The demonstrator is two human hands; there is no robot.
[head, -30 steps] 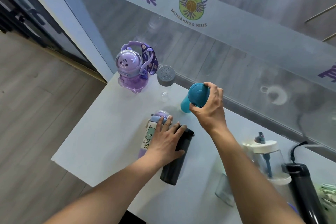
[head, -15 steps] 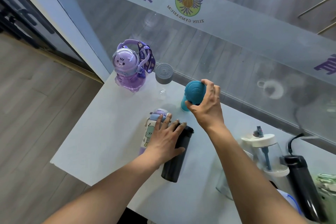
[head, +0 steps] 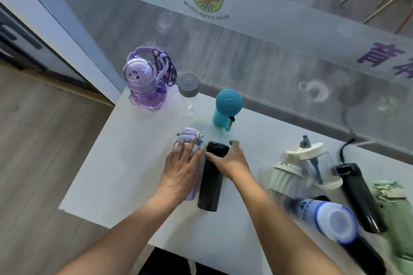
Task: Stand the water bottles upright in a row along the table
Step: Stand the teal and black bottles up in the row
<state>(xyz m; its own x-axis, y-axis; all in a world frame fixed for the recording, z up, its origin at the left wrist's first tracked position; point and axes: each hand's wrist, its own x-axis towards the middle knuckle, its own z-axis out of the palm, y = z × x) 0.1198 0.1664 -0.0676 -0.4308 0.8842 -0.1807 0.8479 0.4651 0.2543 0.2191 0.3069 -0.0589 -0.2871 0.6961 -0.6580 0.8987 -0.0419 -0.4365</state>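
Observation:
Three bottles stand upright along the back of the white table (head: 125, 163): a purple bunny bottle (head: 143, 82) at the left, a clear bottle with a grey cap (head: 188, 87), and a teal bottle (head: 226, 107). In front of them a lilac cartoon bottle (head: 190, 138) lies on its side with my left hand (head: 182, 169) resting flat on it. Beside it lies a black flask (head: 211, 181). My right hand (head: 230, 161) curls around the flask's cap end, fingers touching it.
At the right lies a cluster of bottles: a pale ribbed one (head: 283, 176), a clear one with a white lid (head: 317, 163), a black flask (head: 359, 194), a green one (head: 397, 214) and a blue-capped one (head: 330, 221). A glass wall runs behind the table.
My right hand let go of the teal bottle, now standing upright, and came down to the black flask's cap. My left hand shifted from the flask onto the lilac bottle.

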